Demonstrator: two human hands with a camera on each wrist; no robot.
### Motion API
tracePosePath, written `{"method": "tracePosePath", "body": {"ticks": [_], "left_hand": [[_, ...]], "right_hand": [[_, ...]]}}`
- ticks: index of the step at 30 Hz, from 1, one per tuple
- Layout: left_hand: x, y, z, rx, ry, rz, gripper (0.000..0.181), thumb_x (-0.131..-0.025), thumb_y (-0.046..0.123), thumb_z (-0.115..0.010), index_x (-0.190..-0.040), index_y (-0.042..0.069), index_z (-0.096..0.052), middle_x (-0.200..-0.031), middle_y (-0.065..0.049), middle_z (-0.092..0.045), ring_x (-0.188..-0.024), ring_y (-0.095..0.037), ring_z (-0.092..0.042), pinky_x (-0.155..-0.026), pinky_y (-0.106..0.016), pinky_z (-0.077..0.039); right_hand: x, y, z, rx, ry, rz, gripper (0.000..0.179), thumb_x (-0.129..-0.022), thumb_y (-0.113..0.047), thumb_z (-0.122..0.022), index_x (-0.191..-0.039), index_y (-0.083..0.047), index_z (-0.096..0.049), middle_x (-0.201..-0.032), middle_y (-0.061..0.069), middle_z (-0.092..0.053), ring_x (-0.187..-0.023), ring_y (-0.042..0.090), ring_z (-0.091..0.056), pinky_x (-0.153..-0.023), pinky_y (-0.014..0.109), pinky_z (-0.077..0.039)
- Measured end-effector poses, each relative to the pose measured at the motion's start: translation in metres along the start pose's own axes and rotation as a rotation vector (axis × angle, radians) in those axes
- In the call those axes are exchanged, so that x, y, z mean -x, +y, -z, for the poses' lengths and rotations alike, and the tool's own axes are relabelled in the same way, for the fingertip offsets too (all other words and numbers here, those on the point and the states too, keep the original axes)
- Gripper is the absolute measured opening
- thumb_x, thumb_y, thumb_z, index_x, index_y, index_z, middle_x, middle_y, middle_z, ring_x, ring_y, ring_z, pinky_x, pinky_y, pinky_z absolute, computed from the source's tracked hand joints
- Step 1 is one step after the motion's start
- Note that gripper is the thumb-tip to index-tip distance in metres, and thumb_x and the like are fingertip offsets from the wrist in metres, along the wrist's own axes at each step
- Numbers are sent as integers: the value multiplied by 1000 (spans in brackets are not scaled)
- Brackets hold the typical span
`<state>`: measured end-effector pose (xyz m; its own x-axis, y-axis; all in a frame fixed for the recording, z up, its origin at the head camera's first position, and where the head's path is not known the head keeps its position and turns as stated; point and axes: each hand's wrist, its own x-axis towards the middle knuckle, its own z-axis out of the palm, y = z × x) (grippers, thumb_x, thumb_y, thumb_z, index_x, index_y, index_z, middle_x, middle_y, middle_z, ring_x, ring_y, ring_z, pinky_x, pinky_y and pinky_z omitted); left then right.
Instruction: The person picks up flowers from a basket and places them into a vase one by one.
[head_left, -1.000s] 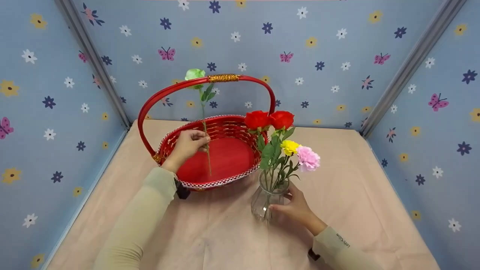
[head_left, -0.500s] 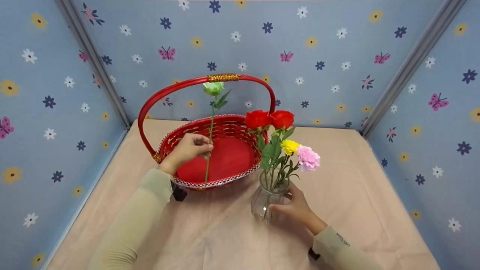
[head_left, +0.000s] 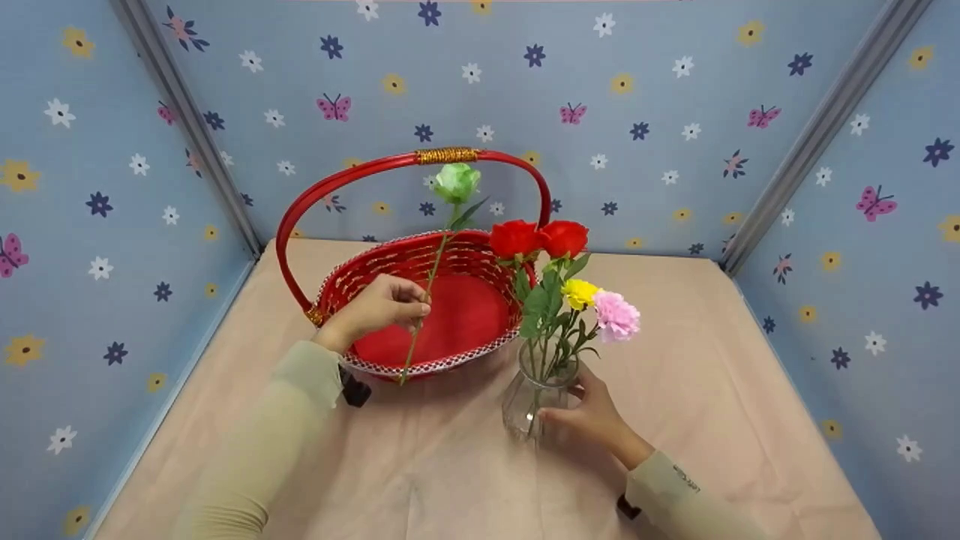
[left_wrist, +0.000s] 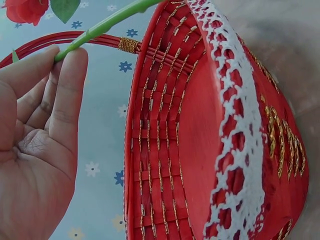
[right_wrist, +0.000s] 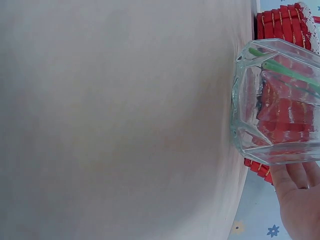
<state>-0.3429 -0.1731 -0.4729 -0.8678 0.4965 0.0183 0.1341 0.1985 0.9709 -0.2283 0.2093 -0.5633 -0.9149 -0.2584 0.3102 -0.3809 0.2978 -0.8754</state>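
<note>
My left hand (head_left: 382, 307) pinches the stem of a pale green rose (head_left: 457, 182) between thumb and fingertips, over the red basket (head_left: 450, 365). The rose leans to the right, and its stem's lower end reaches the basket's front rim. In the left wrist view the green stem (left_wrist: 107, 22) shows between the fingertips. My right hand (head_left: 600, 420) holds the side of a clear glass vase (head_left: 517, 412), thumb in front and fingers partly hidden behind it. Two red roses (head_left: 514, 240), a yellow flower (head_left: 580, 294) and a pink carnation (head_left: 617, 316) stand in the vase.
The basket's tall handle (head_left: 345, 176) arches up behind my left hand. A pale pink cloth (head_left: 712, 375) covers the table. Blue patterned panels (head_left: 660, 97) enclose it at the back and both sides.
My left hand has moved slightly toward me with the rose. The bloom has come down and swung right, and the stem's lower end has gone left. My right hand and the vase stay still.
</note>
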Motion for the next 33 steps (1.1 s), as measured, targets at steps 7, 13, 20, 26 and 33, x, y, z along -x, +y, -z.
{"method": "tracePosePath", "body": {"ticks": [7,13,20,26,33], "left_hand": [[1,3,-2,-16,-59,-12,18,-89,17,-73,-97,1,-72,-87,-25,-67,-70,-23,-68,-70,-41,-60],[1,4,-5,-39,-100,-16,18,-90,17,-72,-98,1,-72,-85,-16,-70,-72,-24,-68,-71,-40,-60],[-1,8,-7,-32,-138,-36,12,-92,8,-68,-98,-2,-70,-84,-16,-69,-71,-26,-67,-69,-40,-59],[6,33,-13,-33,-150,-74,11,-91,6,-68,-97,-3,-70,-85,-24,-68,-72,-25,-68,-71,-44,-59],[-3,31,-14,-25,-135,-108,9,-91,6,-68,-95,-2,-70,-84,-29,-65,-69,-25,-67,-70,-40,-59]], "right_hand": [[0,-2,0,-5,-7,-18,77,-65,-11,-92,-131,-2,-53,-107,0,-66,-104,20,-64,-96,48,-50],[0,-2,0,-12,-6,-22,82,-65,-12,-92,-135,-3,-51,-108,0,-65,-104,21,-63,-96,49,-50],[0,-1,1,-7,-6,-21,81,-65,-12,-92,-134,-1,-51,-108,0,-65,-104,20,-63,-96,48,-50],[0,-2,1,-19,-4,-28,81,-64,-12,-92,-134,-7,-52,-109,-1,-66,-105,20,-63,-97,48,-49],[0,-1,0,-30,-3,-21,92,-64,-11,-92,-143,-9,-45,-118,6,-65,-108,21,-62,-96,49,-50]]}}
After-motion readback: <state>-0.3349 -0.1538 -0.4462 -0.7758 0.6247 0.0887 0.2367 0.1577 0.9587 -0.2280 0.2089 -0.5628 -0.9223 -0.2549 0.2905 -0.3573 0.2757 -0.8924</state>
